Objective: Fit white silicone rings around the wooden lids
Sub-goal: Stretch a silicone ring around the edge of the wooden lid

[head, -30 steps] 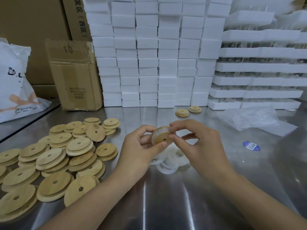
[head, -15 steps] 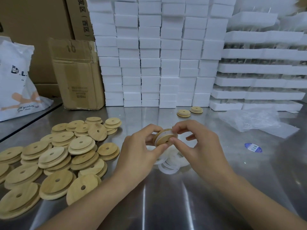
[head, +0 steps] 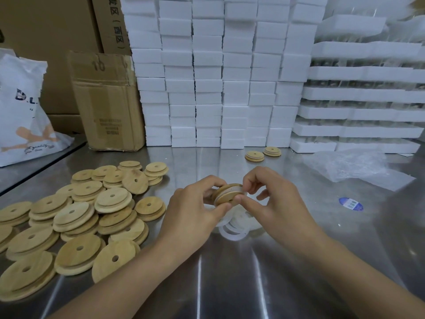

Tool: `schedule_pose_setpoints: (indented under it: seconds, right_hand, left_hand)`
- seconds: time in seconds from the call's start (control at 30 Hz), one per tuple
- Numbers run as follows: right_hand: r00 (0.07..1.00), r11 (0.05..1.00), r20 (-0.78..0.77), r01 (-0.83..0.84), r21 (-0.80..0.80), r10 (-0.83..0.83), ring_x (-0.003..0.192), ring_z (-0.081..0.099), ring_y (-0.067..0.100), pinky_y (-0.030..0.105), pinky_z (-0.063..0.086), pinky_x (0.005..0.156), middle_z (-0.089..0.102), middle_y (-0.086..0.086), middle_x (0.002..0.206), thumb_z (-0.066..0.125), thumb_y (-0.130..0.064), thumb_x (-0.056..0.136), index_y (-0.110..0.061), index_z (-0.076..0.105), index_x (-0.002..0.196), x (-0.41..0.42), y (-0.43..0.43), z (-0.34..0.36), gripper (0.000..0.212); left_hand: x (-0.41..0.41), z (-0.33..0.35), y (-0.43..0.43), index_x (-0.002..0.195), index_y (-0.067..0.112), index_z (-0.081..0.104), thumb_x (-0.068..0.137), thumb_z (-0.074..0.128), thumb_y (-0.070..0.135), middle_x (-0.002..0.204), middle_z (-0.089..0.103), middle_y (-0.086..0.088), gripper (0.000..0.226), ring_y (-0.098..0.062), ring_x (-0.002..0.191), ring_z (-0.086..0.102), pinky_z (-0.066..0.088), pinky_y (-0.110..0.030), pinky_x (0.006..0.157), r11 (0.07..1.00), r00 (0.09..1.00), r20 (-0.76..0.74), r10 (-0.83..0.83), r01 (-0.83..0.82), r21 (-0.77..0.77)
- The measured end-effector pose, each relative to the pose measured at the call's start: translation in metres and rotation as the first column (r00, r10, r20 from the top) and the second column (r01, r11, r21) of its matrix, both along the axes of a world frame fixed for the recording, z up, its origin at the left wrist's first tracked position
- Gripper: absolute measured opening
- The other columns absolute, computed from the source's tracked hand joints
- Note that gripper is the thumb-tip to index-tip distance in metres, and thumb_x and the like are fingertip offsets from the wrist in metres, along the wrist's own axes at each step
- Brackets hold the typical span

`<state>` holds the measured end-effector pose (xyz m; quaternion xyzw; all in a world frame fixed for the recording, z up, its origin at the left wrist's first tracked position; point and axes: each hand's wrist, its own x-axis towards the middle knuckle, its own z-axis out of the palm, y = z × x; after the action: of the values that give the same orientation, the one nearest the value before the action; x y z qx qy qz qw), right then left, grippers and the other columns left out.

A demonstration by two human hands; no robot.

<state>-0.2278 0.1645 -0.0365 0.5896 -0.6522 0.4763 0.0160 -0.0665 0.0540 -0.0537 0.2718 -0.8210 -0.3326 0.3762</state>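
Above the table centre, held clear of the surface: one round wooden lid point(head: 226, 196), tilted, stepped face toward the camera, small hole in the face.

- left hand point(head: 190, 210): thumb and curled fingers grip the lid's left edge.
- right hand point(head: 273, 201): thumb and forefinger pinch the lid's right edge; the other fingers are loosely bent behind.
- white silicone ring point(head: 231, 189): shows as a pale band in the groove between the lid's two wooden steps, along the upper arc. Whether it is seated all the way round cannot be told; the hands cover the sides.

Directly beneath the hands: small heap of loose white silicone rings point(head: 232, 233) lying on the brushed stainless-steel table point(head: 230, 284), partly hidden by both hands.

Left of the hands: spread of bare wooden lids point(head: 76, 215), overlapping and stacked, each with a centre hole.

Far side, just before the back stacks: two more lids point(head: 254, 155) side by side, lying flat.

Right: crumpled clear plastic bag point(head: 349, 164); nearer, an oval blue sticker point(head: 351, 204) flat on the steel.

Back: wall of stacked white foam blocks point(head: 207, 77); white foam trays point(head: 363, 93) in layers to their right.

Back left: brown cardboard box point(head: 108, 100) marked "10"; white printed bag point(head: 23, 111) beside it.
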Motion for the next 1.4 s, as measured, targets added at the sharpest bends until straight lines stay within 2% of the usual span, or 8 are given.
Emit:
schedule_pose_setpoints:
  seconds: [0.3, 0.5, 0.63, 0.83, 1.03, 1.13, 1.27, 1.4]
  right_hand:
    - [1.0, 1.0, -0.017, -0.007, 0.027, 0.008, 0.095, 0.06, 0.011, 0.016, 0.046, 0.075, 0.064, -0.014, 0.093, 0.082, -0.015, 0.086, -0.033, 0.063, 0.094, -0.003, -0.001, -0.002, 0.028]
    - [0.999, 0.998, -0.001, -0.046, 0.042, 0.046, 0.091, 0.063, 0.013, 0.015, 0.046, 0.074, 0.065, -0.011, 0.086, 0.078, -0.007, 0.085, -0.031, 0.062, 0.079, -0.004, 0.0, 0.001, 0.029]
    - [0.994, 0.996, 0.072, -0.088, 0.027, 0.086, 0.087, 0.068, 0.012, 0.016, 0.05, 0.065, 0.07, -0.008, 0.086, 0.078, -0.006, 0.089, -0.028, 0.066, 0.085, -0.007, 0.002, 0.006, 0.024]
    - [0.991, 0.986, 0.044, -0.131, 0.103, 0.127, 0.087, 0.068, 0.009, 0.012, 0.048, 0.068, 0.073, -0.012, 0.086, 0.075, -0.009, 0.093, -0.024, 0.072, 0.086, -0.017, 0.004, 0.014, 0.017]
    - [0.976, 0.972, 0.124, -0.193, 0.137, 0.176, 0.086, 0.071, 0.011, 0.024, 0.054, 0.074, 0.076, -0.008, 0.088, 0.078, -0.013, 0.093, -0.022, 0.075, 0.087, -0.028, 0.006, 0.022, 0.011]
    - [0.964, 0.969, 0.188, -0.213, 0.123, 0.188, 0.087, 0.072, 0.015, 0.031, 0.054, 0.079, 0.077, -0.004, 0.088, 0.079, -0.011, 0.092, -0.02, 0.076, 0.087, -0.03, 0.005, 0.023, 0.01]
    - [0.929, 0.988, 0.338, -0.154, -0.017, 0.15, 0.079, 0.069, 0.012, 0.022, 0.053, 0.074, 0.074, -0.001, 0.081, 0.078, -0.007, 0.091, -0.015, 0.074, 0.088, -0.037, 0.008, 0.028, 0.01]
    - [0.93, 0.986, 0.331, -0.168, -0.007, 0.161, 0.08, 0.069, 0.014, 0.024, 0.056, 0.079, 0.076, 0.001, 0.084, 0.079, -0.01, 0.091, -0.017, 0.077, 0.088, -0.033, 0.007, 0.027, 0.008]
  left_hand:
    - [-0.001, -0.003, -0.004, 0.103, 0.042, 0.07, 0.085, 0.084, 0.042, 0.092, 0.079, 0.016, 0.023, -0.003, 0.095, 0.075, 0.061, -0.038, 0.083, 0.998, 0.999, 0.015, -0.051, 0.05, 0.03]
    - [-0.001, -0.002, -0.004, 0.1, 0.044, 0.07, 0.075, 0.077, 0.056, 0.089, 0.08, 0.018, 0.028, -0.001, 0.09, 0.075, 0.051, -0.017, 0.072, 0.996, 0.997, -0.013, -0.078, 0.079, 0.048]
    - [0.0, -0.005, -0.009, 0.104, 0.041, 0.072, 0.086, 0.086, 0.025, 0.092, 0.08, 0.017, 0.027, -0.001, 0.093, 0.075, 0.058, -0.03, 0.08, 0.996, 0.997, 0.011, -0.074, 0.073, 0.05]
    - [-0.001, -0.004, -0.013, 0.111, 0.038, 0.074, 0.089, 0.085, 0.022, 0.099, 0.08, 0.018, 0.029, 0.0, 0.098, 0.075, 0.053, -0.023, 0.079, 0.991, 0.992, 0.013, -0.126, 0.125, 0.052]
    - [-0.003, -0.001, -0.017, 0.112, 0.033, 0.075, 0.09, 0.085, 0.016, 0.104, 0.081, 0.01, 0.029, -0.008, 0.104, 0.076, 0.062, -0.045, 0.092, 0.97, 0.977, -0.034, -0.208, 0.211, 0.123]
    - [-0.003, -0.002, -0.02, 0.112, 0.033, 0.075, 0.091, 0.085, 0.017, 0.105, 0.081, 0.008, 0.028, -0.011, 0.105, 0.076, 0.061, -0.043, 0.091, 0.958, 0.968, -0.047, -0.248, 0.252, 0.135]
    - [0.0, -0.004, -0.024, 0.115, 0.029, 0.075, 0.09, 0.086, 0.016, 0.105, 0.083, 0.004, 0.03, -0.018, 0.098, 0.08, 0.063, -0.031, 0.086, 0.921, 0.949, -0.126, -0.288, 0.311, 0.237]
    - [-0.001, -0.001, -0.024, 0.112, 0.028, 0.078, 0.088, 0.089, 0.016, 0.106, 0.084, -0.006, 0.03, -0.025, 0.096, 0.082, 0.064, -0.028, 0.079, 0.842, 0.922, -0.256, -0.291, 0.374, 0.39]
